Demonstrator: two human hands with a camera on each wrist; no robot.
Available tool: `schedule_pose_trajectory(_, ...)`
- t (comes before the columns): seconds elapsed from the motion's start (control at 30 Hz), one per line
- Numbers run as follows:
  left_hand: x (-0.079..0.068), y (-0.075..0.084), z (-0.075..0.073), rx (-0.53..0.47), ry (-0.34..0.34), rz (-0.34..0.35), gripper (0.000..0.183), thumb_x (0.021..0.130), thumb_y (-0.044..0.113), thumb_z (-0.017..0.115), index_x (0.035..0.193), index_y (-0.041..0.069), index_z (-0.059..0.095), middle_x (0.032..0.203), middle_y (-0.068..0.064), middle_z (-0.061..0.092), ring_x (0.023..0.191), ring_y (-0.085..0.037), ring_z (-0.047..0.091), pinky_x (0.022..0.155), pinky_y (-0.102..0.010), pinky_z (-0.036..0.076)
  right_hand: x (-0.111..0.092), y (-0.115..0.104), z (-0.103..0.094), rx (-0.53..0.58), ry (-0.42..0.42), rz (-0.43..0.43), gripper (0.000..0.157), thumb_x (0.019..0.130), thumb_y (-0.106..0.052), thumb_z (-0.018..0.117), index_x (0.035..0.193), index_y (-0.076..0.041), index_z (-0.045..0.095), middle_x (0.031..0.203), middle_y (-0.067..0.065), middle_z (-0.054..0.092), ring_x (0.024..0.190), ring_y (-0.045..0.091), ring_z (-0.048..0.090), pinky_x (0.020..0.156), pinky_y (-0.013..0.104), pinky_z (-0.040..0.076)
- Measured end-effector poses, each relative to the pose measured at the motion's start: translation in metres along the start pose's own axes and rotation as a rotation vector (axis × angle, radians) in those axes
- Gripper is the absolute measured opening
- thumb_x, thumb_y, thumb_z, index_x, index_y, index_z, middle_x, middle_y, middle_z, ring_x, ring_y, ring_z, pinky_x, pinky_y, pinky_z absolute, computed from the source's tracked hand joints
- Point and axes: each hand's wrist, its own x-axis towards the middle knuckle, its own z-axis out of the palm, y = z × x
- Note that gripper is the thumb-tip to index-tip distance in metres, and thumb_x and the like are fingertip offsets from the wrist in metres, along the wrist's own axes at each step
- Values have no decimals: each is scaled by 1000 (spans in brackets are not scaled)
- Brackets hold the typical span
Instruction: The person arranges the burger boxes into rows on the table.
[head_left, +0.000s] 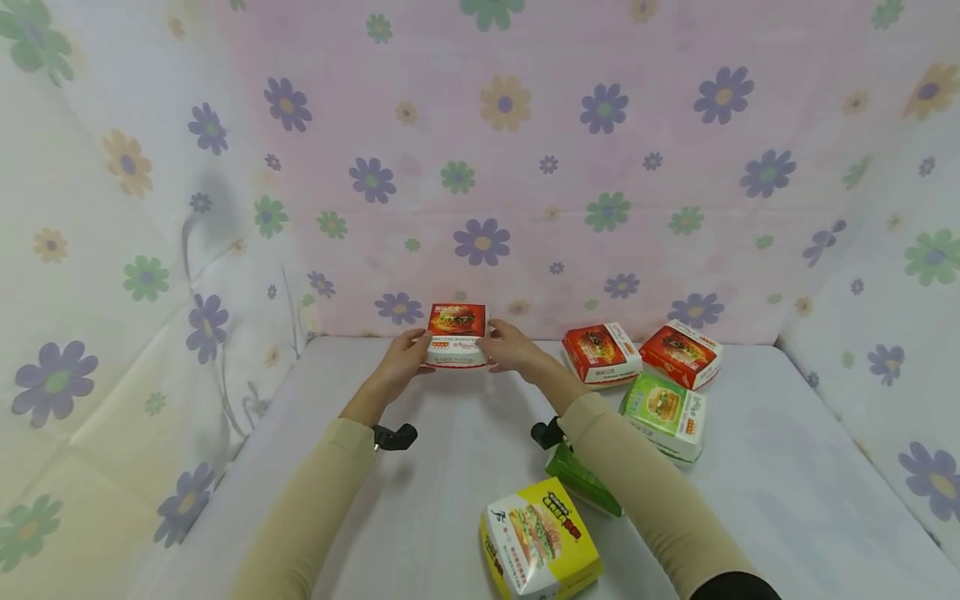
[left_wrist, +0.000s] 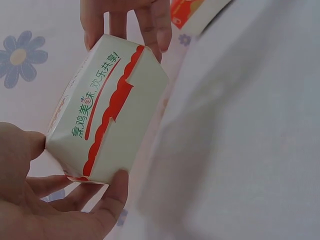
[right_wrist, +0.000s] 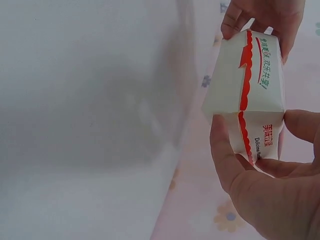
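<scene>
A red and white burger box [head_left: 457, 335] is held between both hands near the back of the table, its red top with a burger picture facing up. My left hand [head_left: 404, 360] grips its left end. On the opposite end is my right hand [head_left: 517, 348], thumb and fingers pinching the corners. The left wrist view shows the white side of the burger box [left_wrist: 112, 100] with green writing and a red scalloped band, raised over the cloth. From the right wrist, the same burger box [right_wrist: 255, 85] appears with thumb and fingers around its near end.
Two more red burger boxes [head_left: 602, 354] [head_left: 682, 354] lie at the back right. A green burger box [head_left: 664, 415] sits before them. Partly behind the right forearm is another green box [head_left: 581, 483]. A yellow burger box [head_left: 540, 542] stands at the front. Flowered cloth [head_left: 480, 167] hangs behind the table.
</scene>
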Motion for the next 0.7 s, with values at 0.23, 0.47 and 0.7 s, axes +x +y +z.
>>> schedule_pose_trajectory(0.23, 5, -7, -3, -1, 49, -28, 56, 112, 31, 38, 156, -3, 27, 138, -29, 50, 112, -30, 61, 94, -38, 55, 8, 4, 6, -3, -16, 1, 67, 106, -21, 55, 162, -5, 22, 158, 22, 36, 105, 29, 59, 97, 43, 55)
schedule_pose_trajectory(0.47, 15, -18, -7, -13, 69, -70, 56, 113, 34, 37, 158, 0, 29, 138, -26, 52, 112, -28, 61, 100, -44, 53, 14, 4, 11, 16, -31, 28, 66, 106, -18, 54, 162, -4, 21, 155, 24, 38, 111, 37, 60, 99, 46, 54)
schedule_pose_trajectory(0.7, 23, -31, -7, -32, 82, -86, 58, 113, 34, 34, 161, 1, 25, 146, -26, 46, 120, -30, 55, 105, -48, 49, 23, 10, 15, 59, -38, 76, 68, 106, -14, 54, 163, -3, 18, 158, 24, 34, 81, 22, 54, 100, 47, 53)
